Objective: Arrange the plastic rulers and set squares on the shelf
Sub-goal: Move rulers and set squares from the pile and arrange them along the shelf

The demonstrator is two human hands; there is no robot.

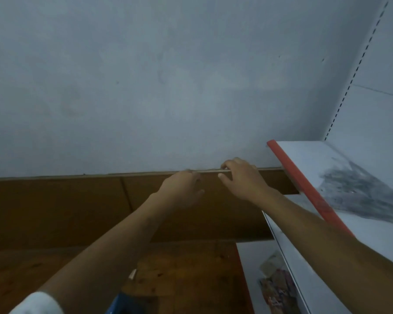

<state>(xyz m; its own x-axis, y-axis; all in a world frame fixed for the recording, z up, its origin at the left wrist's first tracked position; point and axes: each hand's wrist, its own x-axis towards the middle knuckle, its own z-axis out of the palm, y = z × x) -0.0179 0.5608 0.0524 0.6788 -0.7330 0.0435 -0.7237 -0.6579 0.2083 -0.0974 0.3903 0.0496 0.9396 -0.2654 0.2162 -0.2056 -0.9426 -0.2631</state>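
Dim, flat, bluish light with no clear source and no glare, soft overall focus, motion blur on both hands (182,189) and the lower clutter, wide-angle bending of the slotted upright (352,80) at right, brown panels (55,211) sinking into murky shadow.

Both forearms are bare from elbow to wrist — the left hand (182,189) and right hand (243,180) are ungloved, a white sleeve (38,303) edge showing low on the left arm.
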